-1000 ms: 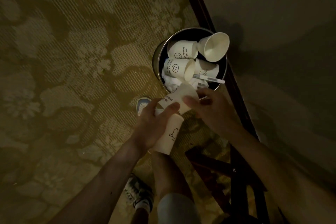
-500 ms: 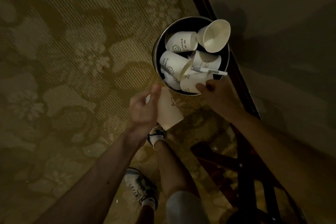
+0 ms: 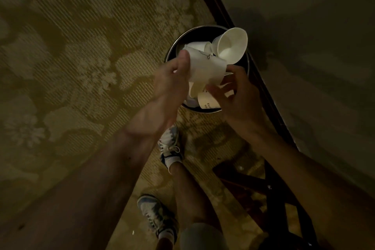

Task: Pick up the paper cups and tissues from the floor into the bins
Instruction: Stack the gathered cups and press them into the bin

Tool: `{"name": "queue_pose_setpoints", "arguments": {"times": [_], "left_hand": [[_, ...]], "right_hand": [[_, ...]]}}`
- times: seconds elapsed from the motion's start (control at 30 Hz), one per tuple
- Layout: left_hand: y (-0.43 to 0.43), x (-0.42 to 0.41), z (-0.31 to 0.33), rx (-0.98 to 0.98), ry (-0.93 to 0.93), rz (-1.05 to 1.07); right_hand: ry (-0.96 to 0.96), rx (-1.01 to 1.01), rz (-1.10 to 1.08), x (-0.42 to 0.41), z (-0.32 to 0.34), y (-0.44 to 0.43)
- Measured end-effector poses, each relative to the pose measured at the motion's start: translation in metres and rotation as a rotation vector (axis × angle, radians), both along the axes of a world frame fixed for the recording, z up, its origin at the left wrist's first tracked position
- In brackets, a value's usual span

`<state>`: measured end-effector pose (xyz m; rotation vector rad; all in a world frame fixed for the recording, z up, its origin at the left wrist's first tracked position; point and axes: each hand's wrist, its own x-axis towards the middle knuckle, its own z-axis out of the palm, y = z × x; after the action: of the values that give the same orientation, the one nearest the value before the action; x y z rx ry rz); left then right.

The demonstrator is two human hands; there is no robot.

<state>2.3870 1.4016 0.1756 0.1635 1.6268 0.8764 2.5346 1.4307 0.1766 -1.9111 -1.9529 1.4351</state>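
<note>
Over round dark metal bin (image 3: 176,42), left hand (image 3: 172,81) pinched sidewall of white paper cup (image 3: 205,69), judged light, crushable; right hand (image 3: 237,95) loosely spread beside

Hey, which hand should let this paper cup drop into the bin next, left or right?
Left, probably. The left hand grips the paper cup directly above the bin; loosening that grip should drop it in. The right hand is spread open beside the cup, gripping nothing visible.
</note>
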Motion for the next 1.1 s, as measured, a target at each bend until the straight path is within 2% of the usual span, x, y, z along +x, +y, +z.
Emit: {"name": "queue_pose_setpoints", "arguments": {"times": [0.1, 0.23, 0.43, 0.6, 0.73, 0.8, 0.9, 1.03, 1.1], "left_hand": [[0.011, -0.003, -0.016, 0.044, 0.06, -0.149], [0.019, -0.009, -0.043, 0.052, 0.177, -0.216], [0.024, -0.006, -0.068, -0.023, 0.249, -0.407], [0.018, -0.019, -0.052, 0.035, 0.398, -0.46], [0.007, -0.061, 0.003, 0.098, 0.523, -0.593], [-0.003, -0.091, 0.049, 0.133, 0.536, -0.742], [-0.027, -0.143, 0.134, 0.15, 0.665, -0.943], [-0.107, -0.228, 0.252, 0.114, 0.897, -1.116], [-0.168, -0.27, 0.301, 0.01, 1.026, -1.205]], "right_hand": [[-0.083, 0.009, -0.017, 0.004, -0.009, 0.013], [-0.16, 0.034, 0.062, 0.009, -0.021, 0.016], [-0.304, 0.078, 0.101, 0.012, -0.03, 0.013], [-0.262, 0.076, 0.015, 0.009, -0.018, 0.009], [-0.142, 0.075, 0.049, -0.006, 0.023, -0.007], [-0.067, 0.08, 0.116, -0.028, 0.053, -0.023], [0.045, 0.111, 0.171, -0.077, 0.105, -0.051], [0.218, 0.131, 0.423, -0.167, 0.17, -0.099], [0.303, 0.205, 0.599, -0.216, 0.202, -0.131]]}}
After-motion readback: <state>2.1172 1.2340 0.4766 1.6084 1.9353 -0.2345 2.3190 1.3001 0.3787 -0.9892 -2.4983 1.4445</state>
